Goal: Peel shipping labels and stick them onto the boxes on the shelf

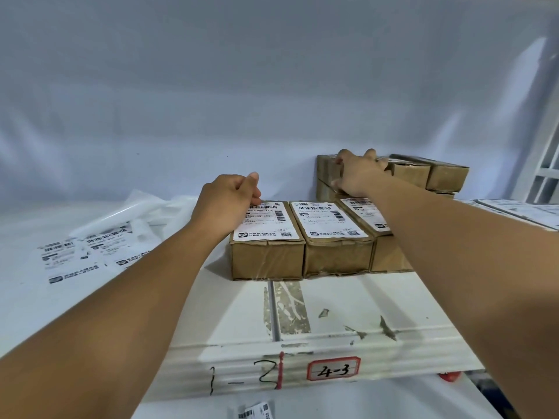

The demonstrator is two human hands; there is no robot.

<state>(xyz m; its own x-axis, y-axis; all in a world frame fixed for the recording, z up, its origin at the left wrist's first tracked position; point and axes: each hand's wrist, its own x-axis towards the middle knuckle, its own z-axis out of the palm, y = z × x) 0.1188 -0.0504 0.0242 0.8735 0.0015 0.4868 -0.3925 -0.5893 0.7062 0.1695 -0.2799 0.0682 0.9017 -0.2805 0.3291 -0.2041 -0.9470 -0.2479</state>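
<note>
Reaching to the far right, the right hand [357, 173] lies over the left end of the top box [329, 164] of an unlabelled stack [423, 173]. Its fingers curl over the top and the thumb runs down the near face, clamped on that box. The left hand [230, 201] is curled, thumb raised, knuckles on the far left corner of the left label [266, 219]. I cannot tell whether it pinches anything.

Three labelled boxes [335, 255] stand touching in a row near the stack, each label carrying barcodes and a QR code. The print is mostly too small to read, though one line looks like "050 V05 220". The shelf [348, 300] has "1-2" handwritten on its near edge, just left of a red-framed tag [332, 368] reading "4-3".

Loose labels [75, 255] lie to the left beside a plastic bag [136, 207], and more sheets [514, 210] to the right. Bare shelf runs from the row to the near edge.
</note>
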